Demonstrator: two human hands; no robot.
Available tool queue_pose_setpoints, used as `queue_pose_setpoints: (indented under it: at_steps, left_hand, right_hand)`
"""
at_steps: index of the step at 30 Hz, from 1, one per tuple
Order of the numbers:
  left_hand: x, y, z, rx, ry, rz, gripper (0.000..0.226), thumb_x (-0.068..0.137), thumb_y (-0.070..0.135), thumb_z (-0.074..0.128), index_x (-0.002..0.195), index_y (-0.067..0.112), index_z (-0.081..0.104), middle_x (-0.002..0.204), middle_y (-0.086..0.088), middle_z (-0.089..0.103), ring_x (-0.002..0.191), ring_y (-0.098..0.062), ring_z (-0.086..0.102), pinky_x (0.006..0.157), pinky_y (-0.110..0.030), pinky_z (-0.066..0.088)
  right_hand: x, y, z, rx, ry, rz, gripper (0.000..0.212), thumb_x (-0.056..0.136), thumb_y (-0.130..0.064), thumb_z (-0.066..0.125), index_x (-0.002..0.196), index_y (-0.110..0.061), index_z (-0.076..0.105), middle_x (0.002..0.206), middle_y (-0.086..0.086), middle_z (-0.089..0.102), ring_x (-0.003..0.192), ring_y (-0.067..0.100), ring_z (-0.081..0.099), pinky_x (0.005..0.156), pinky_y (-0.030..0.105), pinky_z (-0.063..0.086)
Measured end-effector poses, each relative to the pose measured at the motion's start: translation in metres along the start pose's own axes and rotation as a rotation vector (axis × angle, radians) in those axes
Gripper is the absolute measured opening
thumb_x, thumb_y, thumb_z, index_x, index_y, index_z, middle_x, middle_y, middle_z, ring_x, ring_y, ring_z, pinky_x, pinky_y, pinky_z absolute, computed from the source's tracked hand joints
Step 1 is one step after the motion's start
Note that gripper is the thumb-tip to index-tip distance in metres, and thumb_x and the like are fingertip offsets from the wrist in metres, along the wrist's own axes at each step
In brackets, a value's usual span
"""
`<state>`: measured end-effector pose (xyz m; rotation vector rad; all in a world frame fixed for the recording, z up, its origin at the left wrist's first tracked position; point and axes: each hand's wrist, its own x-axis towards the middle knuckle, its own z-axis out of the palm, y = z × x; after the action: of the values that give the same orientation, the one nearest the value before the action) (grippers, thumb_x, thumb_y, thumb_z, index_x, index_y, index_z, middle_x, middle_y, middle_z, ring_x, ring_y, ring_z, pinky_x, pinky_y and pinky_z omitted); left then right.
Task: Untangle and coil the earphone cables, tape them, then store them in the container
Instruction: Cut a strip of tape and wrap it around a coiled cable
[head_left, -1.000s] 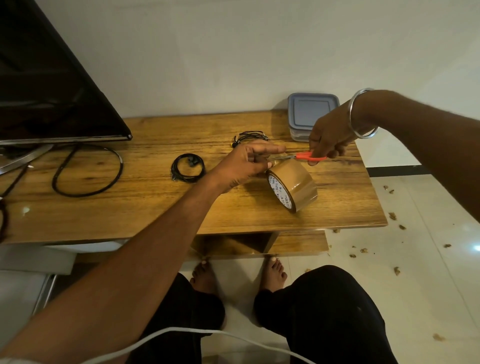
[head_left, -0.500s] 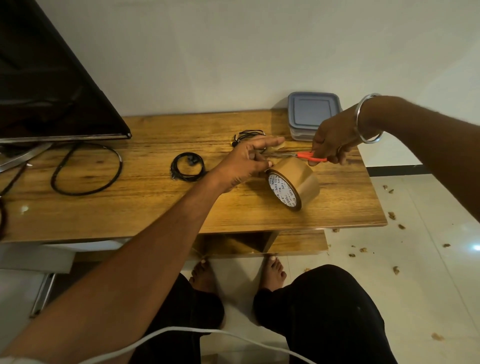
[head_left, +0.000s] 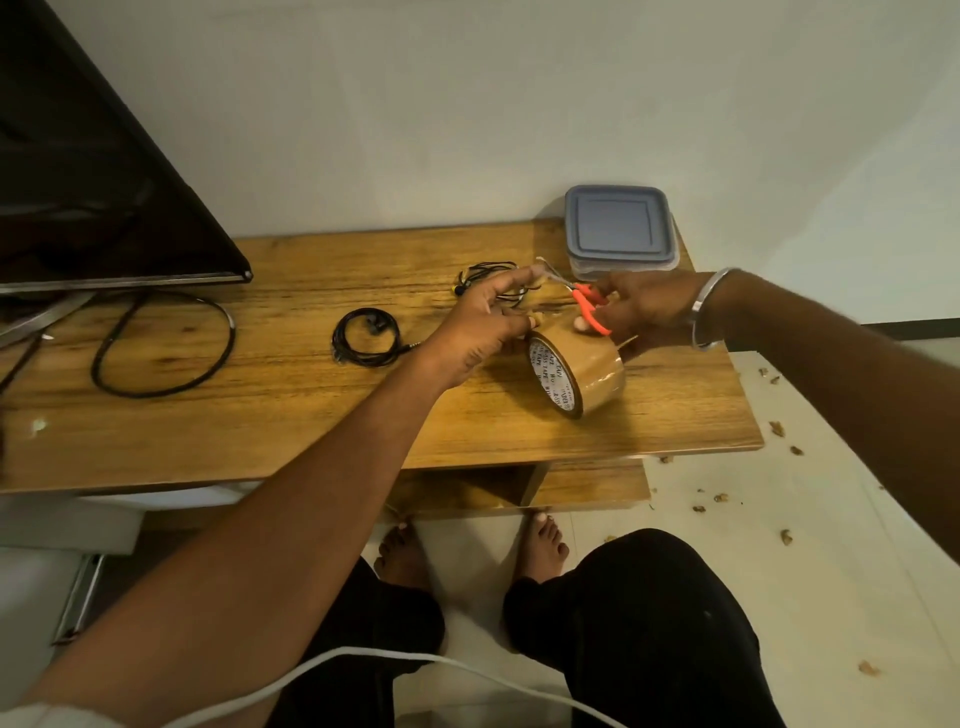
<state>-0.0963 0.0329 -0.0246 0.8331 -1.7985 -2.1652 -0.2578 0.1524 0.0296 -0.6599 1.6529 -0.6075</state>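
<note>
Currently: left hand (head_left: 485, 322) pinches tape strip end, apparently, above tape roll (head_left: 574, 375) on table (head_left: 311, 415). Right hand (head_left: 641, 312) grips orange scissors (head_left: 589, 306), blades pointing left toward strip. Coiled earphones (head_left: 366, 338) left of hands, nearer left; tangled earphones (head_left: 485, 283) behind. Container (head_left: 618, 231) lidded, far right.

**Item count on your worktop**

Before you are two earphone bundles: one coiled (head_left: 367, 336), one loose (head_left: 485, 280). You also have one roll of brown tape (head_left: 576, 375), one pair of orange-handled scissors (head_left: 587, 306), one lidded container (head_left: 619, 231), one screen (head_left: 93, 182) and one thick black cable loop (head_left: 161, 343).
</note>
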Motion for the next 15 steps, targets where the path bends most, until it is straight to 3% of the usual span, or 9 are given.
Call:
queue_pose_setpoints:
  at_steps: [3,7,10,12,15]
  left_hand:
    - [0.004,-0.003,0.002,-0.023,0.016,-0.011,0.057,0.085,-0.011,0.059,0.13,0.024,0.056,0.097,-0.001,0.069,0.095,-0.026,0.057,0.065,-0.025,0.056]
    - [0.007,-0.003,0.01,-0.068,0.045,0.01,0.058,0.086,-0.01,0.059,0.135,0.021,0.053,0.122,-0.002,0.064,0.087,-0.007,0.068,0.058,-0.021,0.055]
    - [0.013,-0.002,0.018,-0.109,0.05,0.024,0.062,0.087,-0.017,0.052,0.138,0.018,0.049,0.108,0.003,0.068,0.08,-0.002,0.07,0.062,-0.026,0.059]
    - [0.017,-0.001,0.021,-0.106,0.049,0.024,0.06,0.088,-0.014,0.053,0.137,0.02,0.05,0.09,0.005,0.071,0.078,-0.003,0.07,0.068,-0.027,0.06]
    - [0.022,-0.003,0.026,-0.118,0.049,0.033,0.053,0.086,-0.011,0.061,0.13,0.017,0.053,0.086,0.001,0.069,0.076,-0.007,0.066,0.07,-0.027,0.058]
  right_hand:
    - [0.003,0.003,-0.003,0.066,0.027,-0.041,0.05,0.08,-0.007,0.067,0.12,-0.02,0.041,0.116,0.01,0.057,0.102,0.027,0.062,0.086,0.044,0.054]
    - [-0.003,-0.001,-0.014,-0.024,0.125,-0.104,0.049,0.079,-0.006,0.069,0.117,-0.019,0.041,0.105,0.005,0.059,0.093,0.021,0.063,0.065,0.032,0.058]
    - [-0.011,-0.004,-0.024,-0.11,0.178,-0.131,0.054,0.077,-0.006,0.071,0.118,-0.019,0.038,0.103,0.005,0.061,0.09,0.019,0.061,0.057,0.025,0.053]
    - [-0.012,-0.006,-0.029,-0.248,0.206,-0.144,0.055,0.076,-0.009,0.073,0.117,-0.021,0.038,0.104,0.009,0.062,0.09,0.021,0.062,0.062,0.028,0.055]
    - [-0.012,-0.006,-0.031,-0.401,0.237,-0.181,0.056,0.076,-0.009,0.075,0.115,-0.021,0.036,0.105,0.019,0.065,0.096,0.033,0.064,0.079,0.044,0.057]
